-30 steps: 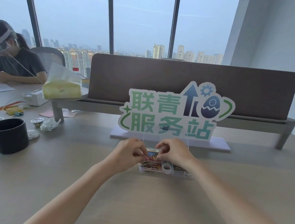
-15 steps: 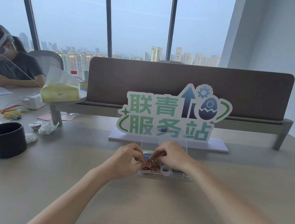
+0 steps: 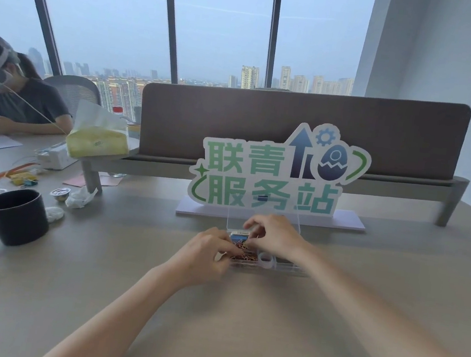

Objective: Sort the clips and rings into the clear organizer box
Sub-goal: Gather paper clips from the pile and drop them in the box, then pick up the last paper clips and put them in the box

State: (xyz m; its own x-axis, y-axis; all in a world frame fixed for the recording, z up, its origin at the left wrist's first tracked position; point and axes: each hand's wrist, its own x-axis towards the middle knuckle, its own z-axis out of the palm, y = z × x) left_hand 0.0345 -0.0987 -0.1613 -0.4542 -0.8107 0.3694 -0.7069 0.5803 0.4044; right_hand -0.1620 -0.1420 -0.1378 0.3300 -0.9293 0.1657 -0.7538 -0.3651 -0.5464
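The clear plastic organizer box [image 3: 283, 267] sits just before the green-lettered sign [image 3: 275, 180], partly hidden by both hands. The left hand [image 3: 205, 255] and right hand [image 3: 276, 235], fingers curled, meet over the coloured paper clips [image 3: 244, 254]; whether either holds one cannot be told. A white ring [image 3: 266, 259] lies in the box below the right hand.

Left hand [image 3: 205, 254] and right hand [image 3: 276, 235] curled, fingertips close.

Clear organizer box [image 3: 285, 267] — multicoloured clips [image 3: 244, 254], black mug [image 3: 15, 216], green-and-blue sign [image 3: 276, 174]

Clear glossy plastic organizer box [image 3: 283, 267] (metal wire clips [image 3: 244, 255] inside) on matt wood-look table [image 3: 242, 311].
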